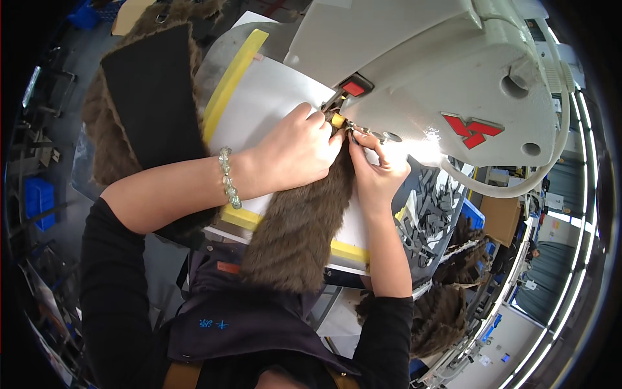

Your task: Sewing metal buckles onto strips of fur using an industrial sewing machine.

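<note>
A long strip of brown fur fabric (299, 223) runs from beneath the sewing machine's (414, 84) needle area down over the table edge toward my lap. Its far end is gathered between both my hands, close to the presser area. My left hand (299, 148), curled with the knuckles up, grips the strip's left side. On the other side, my right hand (379, 167) pinches the strip's edge between thumb and fingers. A small yellow part (337, 120) shows between the hands. My fingers hide the exact stitching spot.
A larger brown fur piece with a black panel (155, 97) lies at the left. Yellow tape (232, 84) edges the white work surface (262, 100). Several dark grey strips (427, 207) are heaped at the right, with more brown fur (444, 318) below them.
</note>
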Demonstrator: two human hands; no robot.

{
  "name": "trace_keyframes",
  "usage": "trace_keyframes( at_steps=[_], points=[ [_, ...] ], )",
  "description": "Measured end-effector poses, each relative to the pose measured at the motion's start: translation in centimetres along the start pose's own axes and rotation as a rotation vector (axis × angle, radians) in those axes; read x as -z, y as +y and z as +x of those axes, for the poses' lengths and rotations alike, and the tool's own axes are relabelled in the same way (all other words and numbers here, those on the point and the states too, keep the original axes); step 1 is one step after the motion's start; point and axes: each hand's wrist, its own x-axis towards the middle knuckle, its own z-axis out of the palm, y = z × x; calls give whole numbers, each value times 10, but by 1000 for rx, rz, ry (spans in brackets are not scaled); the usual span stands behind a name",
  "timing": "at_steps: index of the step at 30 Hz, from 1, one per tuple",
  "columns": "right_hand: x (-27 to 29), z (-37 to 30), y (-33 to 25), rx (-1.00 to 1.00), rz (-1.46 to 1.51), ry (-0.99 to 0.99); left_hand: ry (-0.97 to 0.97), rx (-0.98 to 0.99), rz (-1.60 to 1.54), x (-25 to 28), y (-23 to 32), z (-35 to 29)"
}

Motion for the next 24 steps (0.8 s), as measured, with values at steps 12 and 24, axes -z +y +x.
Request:
trace_keyframes(
  at_steps=[12,24],
  points=[
    [0,6,-8,-12,-154,-131,-4,18,-200,2,-6,-1],
    [1,5,-9,257,-445,-111,-119,130,-461,-2,-27,6]
  ],
)
